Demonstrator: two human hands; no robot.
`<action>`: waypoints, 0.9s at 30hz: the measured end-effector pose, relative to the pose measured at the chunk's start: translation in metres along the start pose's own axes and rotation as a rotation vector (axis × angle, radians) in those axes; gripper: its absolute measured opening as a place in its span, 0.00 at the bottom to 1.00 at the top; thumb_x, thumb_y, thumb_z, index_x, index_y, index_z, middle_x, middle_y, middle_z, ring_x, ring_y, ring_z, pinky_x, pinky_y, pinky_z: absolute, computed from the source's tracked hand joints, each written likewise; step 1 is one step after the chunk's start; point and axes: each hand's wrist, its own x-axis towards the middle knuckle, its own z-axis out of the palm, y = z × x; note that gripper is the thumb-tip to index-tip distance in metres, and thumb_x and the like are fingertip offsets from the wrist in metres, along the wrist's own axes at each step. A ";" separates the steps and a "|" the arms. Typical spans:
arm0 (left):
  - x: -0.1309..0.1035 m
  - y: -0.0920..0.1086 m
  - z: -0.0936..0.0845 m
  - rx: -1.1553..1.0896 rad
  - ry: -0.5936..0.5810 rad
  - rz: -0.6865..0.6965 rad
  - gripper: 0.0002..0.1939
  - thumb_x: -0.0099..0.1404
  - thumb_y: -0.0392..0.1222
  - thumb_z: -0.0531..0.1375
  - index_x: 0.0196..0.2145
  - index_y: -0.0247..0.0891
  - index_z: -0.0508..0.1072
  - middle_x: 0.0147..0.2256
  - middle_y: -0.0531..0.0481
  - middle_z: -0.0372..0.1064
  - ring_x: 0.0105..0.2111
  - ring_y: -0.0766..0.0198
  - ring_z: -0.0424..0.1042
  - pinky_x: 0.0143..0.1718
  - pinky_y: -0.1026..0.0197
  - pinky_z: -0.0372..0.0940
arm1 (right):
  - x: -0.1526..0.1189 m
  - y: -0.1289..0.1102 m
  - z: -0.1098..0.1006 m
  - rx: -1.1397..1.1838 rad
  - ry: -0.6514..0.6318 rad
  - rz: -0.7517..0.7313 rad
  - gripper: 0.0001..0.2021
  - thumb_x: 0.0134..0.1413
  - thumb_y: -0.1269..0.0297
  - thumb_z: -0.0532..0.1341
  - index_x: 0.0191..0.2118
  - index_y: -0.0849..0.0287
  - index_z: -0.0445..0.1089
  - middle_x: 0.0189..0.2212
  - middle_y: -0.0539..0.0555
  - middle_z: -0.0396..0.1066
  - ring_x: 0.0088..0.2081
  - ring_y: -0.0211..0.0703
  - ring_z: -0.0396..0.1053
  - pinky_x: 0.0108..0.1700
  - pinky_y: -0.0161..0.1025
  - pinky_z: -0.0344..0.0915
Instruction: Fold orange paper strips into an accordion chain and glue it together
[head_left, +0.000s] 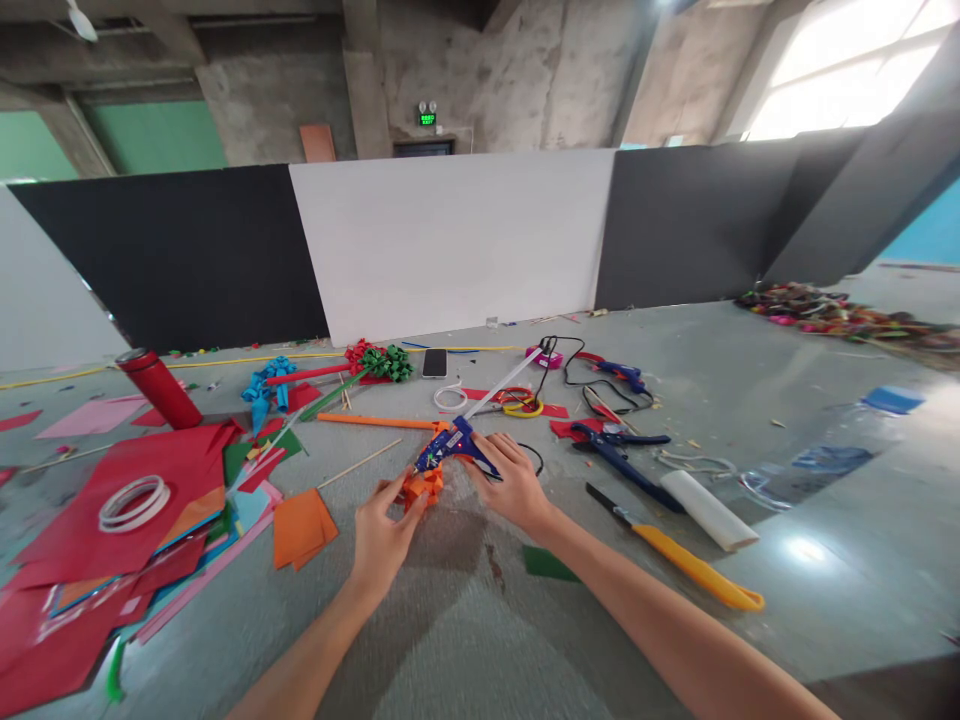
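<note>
My right hand (514, 482) is wrapped around the handle of a blue hot glue gun (452, 446). A long white glue stick (504, 383) juts from the gun's back end. The nozzle points down and left, close over a folded orange paper flower (424, 486); whether it touches the paper I cannot tell. My left hand (377, 538) pinches that flower between thumb and fingers. Just beyond lies an orange stem (375, 421), its right end near the gun. To the left are loose orange paper squares (301, 528) and a thin wooden stick (360, 464).
Red paper sheets (67, 500) with white tape rolls (135, 503) cover the left floor, near a red bottle (161, 388). Finished-looking green (388, 363) and blue paper flowers (271, 385) lie behind. Pliers (626, 465), a yellow-handled knife (694, 565) and a plastic bottle (825, 450) lie right.
</note>
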 end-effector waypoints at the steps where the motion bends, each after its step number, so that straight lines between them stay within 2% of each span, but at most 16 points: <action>1: 0.000 0.000 0.000 -0.001 -0.002 0.001 0.22 0.64 0.51 0.62 0.54 0.40 0.75 0.39 0.46 0.76 0.39 0.59 0.75 0.41 0.61 0.66 | 0.000 0.000 0.000 -0.001 0.000 0.003 0.15 0.62 0.63 0.60 0.54 0.55 0.69 0.36 0.57 0.74 0.38 0.50 0.71 0.48 0.51 0.68; 10: 0.000 0.002 -0.002 0.052 0.009 0.013 0.24 0.65 0.53 0.61 0.54 0.39 0.74 0.38 0.46 0.76 0.37 0.59 0.75 0.40 0.62 0.67 | -0.001 0.006 0.002 -0.008 0.013 0.052 0.17 0.62 0.62 0.60 0.55 0.57 0.69 0.40 0.59 0.75 0.41 0.52 0.72 0.49 0.52 0.68; 13: -0.001 0.002 -0.002 0.068 0.019 0.012 0.25 0.65 0.53 0.61 0.55 0.38 0.74 0.37 0.46 0.76 0.36 0.59 0.75 0.39 0.62 0.67 | 0.001 0.007 0.002 0.032 0.044 0.139 0.17 0.62 0.60 0.60 0.54 0.57 0.69 0.40 0.59 0.75 0.42 0.52 0.72 0.48 0.50 0.69; 18: -0.001 -0.001 -0.001 0.074 0.032 0.028 0.26 0.65 0.52 0.61 0.57 0.39 0.72 0.37 0.46 0.76 0.37 0.60 0.75 0.40 0.61 0.67 | 0.005 0.014 0.003 0.071 0.096 0.321 0.17 0.61 0.56 0.60 0.51 0.57 0.72 0.46 0.60 0.75 0.46 0.54 0.73 0.50 0.48 0.69; 23: -0.001 -0.001 0.000 0.072 0.029 0.016 0.25 0.65 0.52 0.61 0.57 0.40 0.72 0.42 0.45 0.77 0.40 0.59 0.76 0.43 0.60 0.68 | 0.006 0.029 0.003 0.049 0.084 0.487 0.20 0.58 0.52 0.61 0.50 0.61 0.72 0.44 0.61 0.76 0.43 0.53 0.74 0.49 0.47 0.68; 27: -0.002 0.001 -0.001 0.044 0.005 0.004 0.23 0.66 0.52 0.60 0.56 0.40 0.73 0.44 0.45 0.77 0.43 0.58 0.76 0.46 0.59 0.67 | 0.008 0.037 0.002 -0.026 0.020 0.572 0.22 0.58 0.52 0.59 0.51 0.62 0.71 0.42 0.61 0.76 0.42 0.53 0.73 0.48 0.46 0.66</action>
